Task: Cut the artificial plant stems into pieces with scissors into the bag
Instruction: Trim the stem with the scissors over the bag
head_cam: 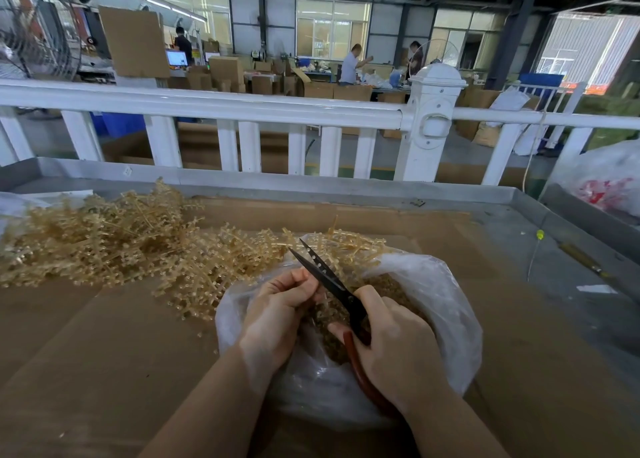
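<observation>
A heap of tan artificial plant stems [104, 239] lies on the cardboard at the left and middle. A clear plastic bag [446, 305] stands open in front of me, with cut tan pieces [391, 288] inside. My right hand [398, 347] grips red-handled scissors [329, 277] over the bag's mouth, the black blades slightly parted and pointing up-left. My left hand [277, 312] has its fingers curled beside the blades above the bag; what it pinches is hidden by the fingers.
Brown cardboard [104, 353] covers the grey metal table [554, 229], which has a raised rim. A white railing [242, 108] runs behind it. A white plastic bag [609, 177] sits at the right. A thin stick with a yellow tip [538, 236] lies on the right side.
</observation>
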{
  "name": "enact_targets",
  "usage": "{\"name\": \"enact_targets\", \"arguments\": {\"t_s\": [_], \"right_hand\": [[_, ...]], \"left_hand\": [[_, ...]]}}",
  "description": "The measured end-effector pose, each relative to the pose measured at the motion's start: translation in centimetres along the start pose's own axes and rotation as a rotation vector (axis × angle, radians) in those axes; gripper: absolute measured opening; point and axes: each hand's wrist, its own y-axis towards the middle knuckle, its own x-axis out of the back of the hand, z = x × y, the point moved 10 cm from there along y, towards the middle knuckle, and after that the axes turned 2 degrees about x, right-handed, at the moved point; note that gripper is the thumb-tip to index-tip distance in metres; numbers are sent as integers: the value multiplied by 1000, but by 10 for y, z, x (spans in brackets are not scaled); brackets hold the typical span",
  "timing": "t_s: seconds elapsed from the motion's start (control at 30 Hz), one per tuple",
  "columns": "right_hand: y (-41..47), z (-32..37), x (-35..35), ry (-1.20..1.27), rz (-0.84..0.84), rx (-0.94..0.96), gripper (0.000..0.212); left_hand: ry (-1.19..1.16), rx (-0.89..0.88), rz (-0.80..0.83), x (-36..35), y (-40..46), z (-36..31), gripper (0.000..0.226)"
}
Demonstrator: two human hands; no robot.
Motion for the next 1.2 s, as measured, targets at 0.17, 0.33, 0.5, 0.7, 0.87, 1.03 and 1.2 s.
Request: {"name": "enact_targets", "arguments": {"t_s": [0.17,0.33,0.5,0.7,0.87,1.03,1.2], "right_hand": [[0,1,-1,-4,-1,9,35],[-1,3,-1,4,6,5,34],[-1,2,-3,1,26,4,38],[0,2,-1,58,22,-9,37],[1,2,-2,62,43,-10,39],[2,2,-1,42,45,-15,33],[2,2,0,13,30,-19,30]], "left_hand": [[10,-31,-22,-3,-4,-4,31],[32,-73,-59,1,-5,-6,51],[7,-72,-81,7,-1,-4,40],[35,-24,0,5,2,3,8],[37,-11,23,1,3,3,15],[44,-5,8,-1,2,5,5],[37,-3,-8,-1,0,5,4]]}}
